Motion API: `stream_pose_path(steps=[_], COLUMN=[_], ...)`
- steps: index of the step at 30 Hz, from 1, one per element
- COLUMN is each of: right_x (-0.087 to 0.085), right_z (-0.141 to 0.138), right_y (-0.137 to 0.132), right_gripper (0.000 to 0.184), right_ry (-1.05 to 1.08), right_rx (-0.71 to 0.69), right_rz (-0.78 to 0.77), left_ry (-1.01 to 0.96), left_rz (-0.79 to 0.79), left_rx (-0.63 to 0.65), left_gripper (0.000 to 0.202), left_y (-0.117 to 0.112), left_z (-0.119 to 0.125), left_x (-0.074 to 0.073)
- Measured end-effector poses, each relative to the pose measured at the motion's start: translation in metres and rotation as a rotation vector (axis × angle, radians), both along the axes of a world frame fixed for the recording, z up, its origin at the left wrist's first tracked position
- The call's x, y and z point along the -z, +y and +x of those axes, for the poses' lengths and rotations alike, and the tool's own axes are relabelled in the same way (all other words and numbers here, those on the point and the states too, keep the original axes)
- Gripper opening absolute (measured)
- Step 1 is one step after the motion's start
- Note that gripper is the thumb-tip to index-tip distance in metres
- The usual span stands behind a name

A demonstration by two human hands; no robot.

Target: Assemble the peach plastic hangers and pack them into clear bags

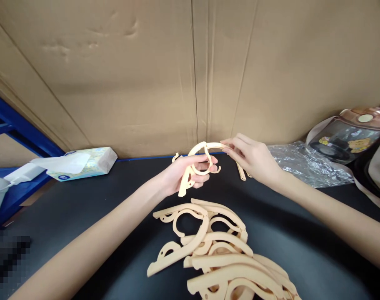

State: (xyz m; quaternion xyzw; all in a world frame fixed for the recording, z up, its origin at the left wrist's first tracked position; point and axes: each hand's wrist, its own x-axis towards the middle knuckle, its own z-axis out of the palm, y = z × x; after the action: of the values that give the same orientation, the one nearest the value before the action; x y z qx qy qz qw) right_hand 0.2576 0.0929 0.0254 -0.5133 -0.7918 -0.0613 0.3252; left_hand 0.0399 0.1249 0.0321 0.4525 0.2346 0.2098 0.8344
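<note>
My left hand (190,173) is closed around a cream plastic curved hanger piece (198,149), held above the black table (83,216). My right hand (251,156) pinches the far right end of that same piece with its fingertips. Another small cream part (241,171) lies on the table just below my right hand. In front of both hands a heap of several similar cream hanger pieces (215,250) rests on the table, reaching to the bottom edge of the view.
A cardboard wall (190,71) stands behind the table. A tissue pack (83,162) lies at the back left beside a blue metal frame (18,129). Crumpled clear plastic film (305,164) and a clear-bodied jug with a pink lid (349,135) sit at the right.
</note>
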Motion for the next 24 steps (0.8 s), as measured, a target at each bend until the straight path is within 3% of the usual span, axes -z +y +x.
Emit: stream_pose_path(steps=[2,4,6,9,12,14,17,20,24], right_x=[0.000,0.001,0.000,-0.003,0.000,0.007,0.023,0.032,0.023], right_z=[-0.005,-0.010,-0.013,-0.007,0.013,0.027,0.039,0.038,0.024], right_y=[-0.006,-0.009,-0.008,0.004,0.022,0.031,0.036,0.036,0.027], right_gripper=[0.032,0.036,0.036,0.025,0.029,0.030,0.027,0.023,0.028], right_ry=[-0.299,-0.465,-0.451,-0.310,-0.288,-0.292,-0.319,-0.349,-0.332], right_rx=[0.104,0.147,0.157,0.172,0.283,0.415,0.550,0.563,0.508], right_rz=[0.093,0.040,-0.117,-0.348,-0.408,-0.415,-0.439,-0.474,-0.451], left_ry=[0.028,0.072,0.165,0.403,0.591,0.622,0.588,0.581,0.526], left_rz=[0.010,0.040,0.114,0.441,0.722,0.714,0.573,0.512,0.510], left_rx=[0.078,0.101,0.068,-0.046,-0.109,-0.174,-0.348,-0.405,-0.405], left_gripper=[0.019,0.023,0.025,0.028,0.040,0.047,0.049,0.046,0.039], left_y=[-0.001,-0.003,-0.007,-0.016,-0.021,-0.019,-0.010,-0.004,-0.004], left_z=[0.000,0.001,0.003,0.005,0.006,0.007,0.012,0.013,0.010], left_x=[-0.003,-0.006,-0.007,-0.001,0.009,0.014,0.015,0.009,0.003])
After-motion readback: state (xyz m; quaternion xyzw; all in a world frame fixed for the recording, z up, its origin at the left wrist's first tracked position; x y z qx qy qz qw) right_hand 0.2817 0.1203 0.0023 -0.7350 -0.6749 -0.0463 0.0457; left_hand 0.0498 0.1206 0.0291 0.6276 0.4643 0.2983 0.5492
